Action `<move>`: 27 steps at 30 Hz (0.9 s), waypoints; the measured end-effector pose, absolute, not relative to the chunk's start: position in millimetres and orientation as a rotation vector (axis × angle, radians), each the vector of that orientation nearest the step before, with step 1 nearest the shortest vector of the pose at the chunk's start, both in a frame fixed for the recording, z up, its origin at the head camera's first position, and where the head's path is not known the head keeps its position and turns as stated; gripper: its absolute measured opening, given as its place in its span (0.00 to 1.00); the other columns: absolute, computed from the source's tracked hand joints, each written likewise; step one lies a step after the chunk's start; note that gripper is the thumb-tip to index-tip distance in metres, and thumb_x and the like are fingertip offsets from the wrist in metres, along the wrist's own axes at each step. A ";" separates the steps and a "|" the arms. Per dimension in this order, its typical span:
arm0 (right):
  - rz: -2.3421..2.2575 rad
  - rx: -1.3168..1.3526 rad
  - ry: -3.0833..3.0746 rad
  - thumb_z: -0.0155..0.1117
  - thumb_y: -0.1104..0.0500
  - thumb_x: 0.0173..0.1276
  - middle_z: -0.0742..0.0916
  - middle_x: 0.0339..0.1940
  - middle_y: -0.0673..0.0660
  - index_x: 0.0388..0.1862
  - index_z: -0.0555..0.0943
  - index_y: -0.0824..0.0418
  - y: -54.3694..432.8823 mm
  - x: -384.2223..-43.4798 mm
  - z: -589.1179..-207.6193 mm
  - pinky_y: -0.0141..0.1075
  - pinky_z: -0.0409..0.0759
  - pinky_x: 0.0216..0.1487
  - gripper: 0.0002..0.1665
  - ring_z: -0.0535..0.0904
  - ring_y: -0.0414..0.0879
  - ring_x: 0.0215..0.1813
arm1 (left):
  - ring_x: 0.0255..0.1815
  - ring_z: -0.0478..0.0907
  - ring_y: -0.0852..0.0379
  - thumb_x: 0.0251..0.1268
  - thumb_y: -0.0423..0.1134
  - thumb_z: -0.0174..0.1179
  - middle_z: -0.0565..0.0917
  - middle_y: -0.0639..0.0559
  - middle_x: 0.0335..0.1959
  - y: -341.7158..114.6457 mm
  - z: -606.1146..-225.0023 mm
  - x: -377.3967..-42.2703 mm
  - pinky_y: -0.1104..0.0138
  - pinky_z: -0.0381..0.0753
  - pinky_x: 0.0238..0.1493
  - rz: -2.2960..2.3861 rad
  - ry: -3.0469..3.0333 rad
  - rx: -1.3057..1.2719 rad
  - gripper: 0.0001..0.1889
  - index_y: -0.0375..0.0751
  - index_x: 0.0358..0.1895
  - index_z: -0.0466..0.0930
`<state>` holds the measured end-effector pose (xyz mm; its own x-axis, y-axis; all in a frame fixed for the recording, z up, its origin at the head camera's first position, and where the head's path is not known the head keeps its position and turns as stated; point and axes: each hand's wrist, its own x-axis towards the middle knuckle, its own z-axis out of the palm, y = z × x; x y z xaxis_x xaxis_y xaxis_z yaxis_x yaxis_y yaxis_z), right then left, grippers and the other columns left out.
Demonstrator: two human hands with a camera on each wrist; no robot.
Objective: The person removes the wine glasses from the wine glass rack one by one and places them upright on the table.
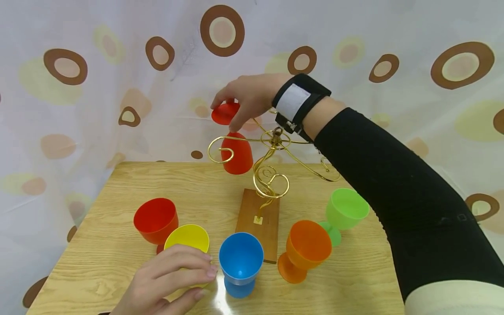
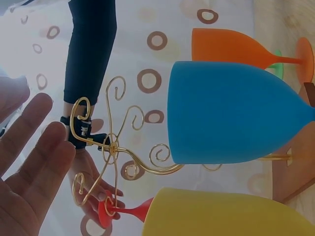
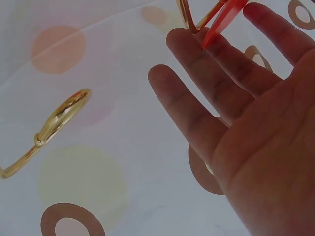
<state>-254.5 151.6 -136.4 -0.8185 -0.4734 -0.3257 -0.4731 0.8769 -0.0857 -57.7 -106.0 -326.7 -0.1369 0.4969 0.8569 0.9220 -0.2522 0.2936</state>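
Note:
High at the rack, my right hand (image 1: pixel 252 94) grips the foot of an upside-down red goblet (image 1: pixel 237 155) between thumb and fingers. In the left wrist view, the foot (image 2: pixel 104 209) overlaps a curled hook at the end of a rack arm. The gold wire rack (image 1: pixel 275 139) has several scrolled arms. Only part of the foot (image 3: pixel 224 19) shows in the right wrist view, against the fingers. My left hand (image 1: pixel 169 280), fingers loosely extended and holding nothing, hovers in front of a yellow goblet (image 1: pixel 189 236), partly hiding it. A blue goblet (image 1: pixel 241 258) stands just right of its fingertips.
Another red goblet (image 1: pixel 156 221) stands at the left of the wooden table (image 1: pixel 118 192). Orange (image 1: pixel 309 245) and light green (image 1: pixel 346 209) goblets stand to the right. The rack rises from a brown wooden base (image 1: pixel 269 236). A patterned curtain (image 1: pixel 177 96) hangs behind.

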 end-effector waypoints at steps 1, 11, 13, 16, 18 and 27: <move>-0.002 -0.693 2.707 0.71 0.44 0.63 0.77 0.64 0.51 0.72 0.70 0.42 152.9 -254.8 -136.2 0.43 0.75 0.60 0.38 0.70 0.49 0.61 | 0.51 0.81 0.49 0.67 0.34 0.64 0.85 0.42 0.46 -106.2 -326.6 -57.3 0.70 0.78 0.60 -1.369 -1.594 -1.716 0.12 0.30 0.49 0.84; -0.006 -0.595 2.700 0.69 0.46 0.65 0.77 0.64 0.52 0.74 0.68 0.43 166.0 -256.0 -133.4 0.45 0.74 0.62 0.39 0.70 0.50 0.62 | 0.52 0.81 0.50 0.68 0.34 0.64 0.85 0.43 0.46 -105.5 -325.9 -55.5 0.71 0.76 0.62 -1.390 -1.633 -1.704 0.12 0.32 0.51 0.83; -0.019 -0.584 2.697 0.69 0.46 0.65 0.77 0.62 0.52 0.74 0.67 0.43 168.4 -254.6 -132.8 0.44 0.74 0.61 0.39 0.71 0.50 0.61 | 0.52 0.81 0.49 0.68 0.34 0.64 0.85 0.43 0.46 -104.6 -325.2 -55.4 0.71 0.77 0.62 -1.389 -1.621 -1.707 0.12 0.31 0.50 0.83; -0.029 -0.583 2.693 0.68 0.46 0.65 0.78 0.61 0.52 0.74 0.67 0.43 171.0 -251.3 -131.5 0.44 0.73 0.61 0.38 0.71 0.50 0.61 | 0.51 0.81 0.49 0.68 0.33 0.64 0.85 0.43 0.46 -102.4 -323.3 -55.5 0.70 0.77 0.61 -1.387 -1.592 -1.720 0.11 0.30 0.49 0.84; -0.040 -0.578 2.691 0.68 0.47 0.65 0.78 0.61 0.52 0.74 0.67 0.43 172.4 -248.1 -130.9 0.44 0.73 0.61 0.38 0.71 0.50 0.61 | 0.51 0.81 0.48 0.68 0.33 0.63 0.85 0.43 0.46 -100.8 -321.9 -55.4 0.70 0.77 0.61 -1.389 -1.573 -1.726 0.11 0.29 0.48 0.84; -0.015 -0.560 2.696 0.69 0.46 0.64 0.79 0.59 0.52 0.73 0.67 0.43 175.5 -234.8 -129.9 0.45 0.73 0.60 0.39 0.72 0.50 0.60 | 0.46 0.82 0.46 0.68 0.32 0.63 0.86 0.41 0.43 -93.0 -316.8 -58.2 0.68 0.81 0.56 -1.360 -1.439 -1.771 0.10 0.26 0.44 0.83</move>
